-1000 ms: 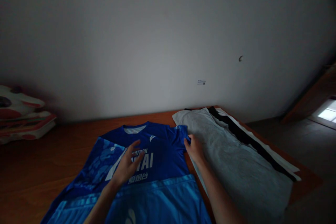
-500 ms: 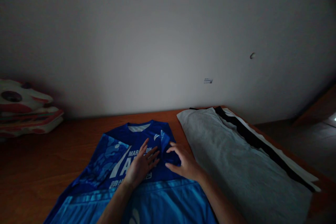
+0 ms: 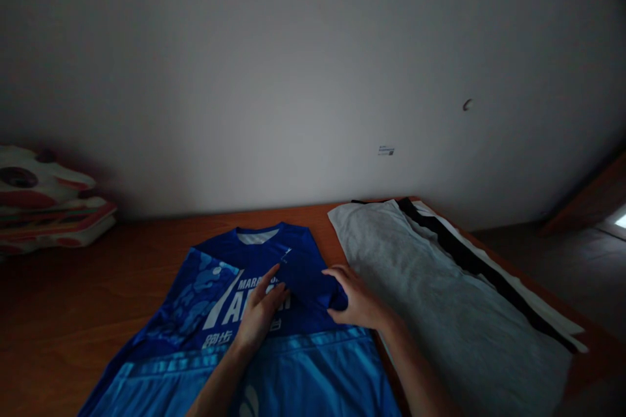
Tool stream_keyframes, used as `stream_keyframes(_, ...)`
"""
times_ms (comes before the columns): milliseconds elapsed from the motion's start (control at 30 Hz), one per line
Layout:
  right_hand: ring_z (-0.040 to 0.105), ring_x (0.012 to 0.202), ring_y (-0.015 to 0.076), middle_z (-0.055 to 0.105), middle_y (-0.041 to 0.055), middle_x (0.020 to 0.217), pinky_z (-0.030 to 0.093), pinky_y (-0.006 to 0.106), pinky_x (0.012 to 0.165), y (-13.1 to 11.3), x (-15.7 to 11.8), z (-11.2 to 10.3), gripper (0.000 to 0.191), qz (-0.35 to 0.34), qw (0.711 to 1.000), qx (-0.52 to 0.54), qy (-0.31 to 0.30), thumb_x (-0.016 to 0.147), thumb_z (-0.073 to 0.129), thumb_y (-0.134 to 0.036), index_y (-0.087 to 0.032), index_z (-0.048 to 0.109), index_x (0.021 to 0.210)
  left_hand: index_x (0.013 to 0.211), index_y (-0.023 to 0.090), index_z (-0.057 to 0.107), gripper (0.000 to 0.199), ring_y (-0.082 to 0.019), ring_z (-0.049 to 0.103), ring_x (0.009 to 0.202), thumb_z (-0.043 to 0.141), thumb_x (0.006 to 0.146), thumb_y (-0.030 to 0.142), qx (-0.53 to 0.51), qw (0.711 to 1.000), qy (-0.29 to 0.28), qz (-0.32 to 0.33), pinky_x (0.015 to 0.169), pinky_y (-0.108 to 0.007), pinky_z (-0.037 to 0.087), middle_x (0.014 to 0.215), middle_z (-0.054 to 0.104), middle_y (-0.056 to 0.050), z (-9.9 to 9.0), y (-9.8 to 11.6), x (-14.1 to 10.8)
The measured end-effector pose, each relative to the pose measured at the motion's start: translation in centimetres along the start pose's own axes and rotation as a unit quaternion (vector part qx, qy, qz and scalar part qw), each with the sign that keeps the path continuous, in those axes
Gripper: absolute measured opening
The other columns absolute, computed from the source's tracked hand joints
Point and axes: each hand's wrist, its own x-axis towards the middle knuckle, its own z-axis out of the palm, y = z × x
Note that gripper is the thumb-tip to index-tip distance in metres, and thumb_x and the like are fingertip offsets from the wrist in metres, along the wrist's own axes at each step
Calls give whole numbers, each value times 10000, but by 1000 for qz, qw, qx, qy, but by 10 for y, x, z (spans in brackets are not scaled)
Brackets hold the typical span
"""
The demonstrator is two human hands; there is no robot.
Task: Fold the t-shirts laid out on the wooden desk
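Observation:
A blue sports shirt (image 3: pixel 306 277) with white lettering lies front up on the wooden surface. Its lighter blue lower part (image 3: pixel 313 368) is folded up across the body, and a patterned sleeve (image 3: pixel 198 296) lies folded in at the left. My left hand (image 3: pixel 259 313) rests over the lettering with fingers stretched out, hiding some of the print. At the shirt's right edge is my right hand (image 3: pixel 357 300), thumb and fingers apart in a curve around some dark blue cloth. Whether its fingertips touch the cloth is hard to see.
Grey cloth (image 3: pixel 415 293) lies to the right, with black and white garments (image 3: pixel 464 260) beneath its far side. A toy keyboard with an animal head (image 3: pixel 53 208) stands at the left. A pale wall (image 3: pixel 293 78) rises behind the wooden surface (image 3: pixel 63 313).
My right hand has shifted right towards the shirt's edge. The raised light blue flap beside it is down, and dark blue cloth lies there. My left hand's fingers have drawn closer together.

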Motion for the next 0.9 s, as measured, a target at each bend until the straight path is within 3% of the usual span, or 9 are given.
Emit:
stream_keyframes(67, 507, 1291, 272, 529, 95, 1370, 404, 433, 1117, 6, -1, 1, 805, 4, 1000, -2, 1, 667, 737, -128, -254, 469, 1415, 1265, 188, 645, 589, -244, 714, 1059, 807, 707, 284, -29, 999, 19, 3, 1058, -431, 523, 1107, 754, -74, -2, 3, 1)
stream_keyframes(200, 598, 1127, 219, 592, 73, 1224, 488, 382, 1005, 15, 1, 6, 567, 30, 999, -3, 38, 737, 587, -22, -249, 571, 1257, 1114, 184, 682, 443, -220, 747, 885, 783, 685, 227, -41, 997, 63, -13, 996, -417, 569, 848, 748, -43, -6, 5, 8)
stream_keyframes(367, 621, 1013, 183, 606, 28, 1054, 500, 329, 929, 21, 4, 8, 442, 22, 999, -20, 46, 725, 491, 65, -245, 634, 1005, 1198, 172, 635, 478, -209, 740, 896, 746, 739, 245, 10, 997, 70, -6, 986, -412, 566, 903, 748, -62, -8, 1, 11)
stream_keyframes(467, 612, 1010, 193, 596, 28, 1002, 483, 341, 946, 20, 2, 6, 404, 26, 997, -53, 48, 691, 493, 70, -233, 641, 914, 1257, 174, 614, 503, -262, 717, 1014, 683, 798, 368, 156, 985, 48, 51, 1009, -488, 542, 1027, 735, -101, -10, -1, 7)
stream_keyframes(533, 595, 1050, 205, 590, 37, 1045, 469, 352, 971, 15, 2, 4, 446, 19, 997, -61, 48, 640, 512, 63, -233, 644, 946, 1269, 183, 622, 499, -326, 638, 1183, 648, 820, 399, 333, 927, 68, 158, 1061, -575, 480, 1232, 673, -148, -13, -2, 3)
stream_keyframes(600, 572, 1115, 218, 580, 43, 1116, 447, 364, 1008, 6, 2, 2, 493, -5, 997, -51, 50, 604, 531, 42, -241, 644, 991, 1271, 200, 638, 458, -369, 513, 1329, 621, 845, 368, 491, 825, 72, 268, 1116, -632, 397, 1414, 564, -165, -14, -3, -2)
stream_keyframes(667, 569, 1133, 223, 587, 37, 1135, 436, 367, 1020, -5, 2, 2, 448, -33, 998, -33, 44, 637, 570, -3, -251, 647, 1001, 1290, 220, 635, 415, -366, 445, 1391, 564, 898, 334, 580, 748, 25, 323, 1146, -626, 362, 1489, 509, -154, -15, -5, -6)
stream_keyframes(767, 599, 1055, 223, 631, 23, 1063, 452, 361, 979, -18, 3, 6, 274, -54, 998, -26, 8, 734, 677, -144, -263, 666, 981, 1322, 250, 615, 392, -325, 475, 1382, 481, 961, 322, 631, 705, -64, 317, 1135, -562, 412, 1483, 534, -129, -15, -9, -9)
stream_keyframes(900, 614, 1002, 234, 670, 21, 1025, 472, 367, 933, -21, 4, 15, 272, -46, 997, -50, -25, 714, 815, -311, -266, 706, 959, 1317, 253, 623, 395, -343, 473, 1386, 490, 962, 365, 661, 686, -77, 294, 1128, -567, 413, 1472, 550, -132, -15, -14, -8)
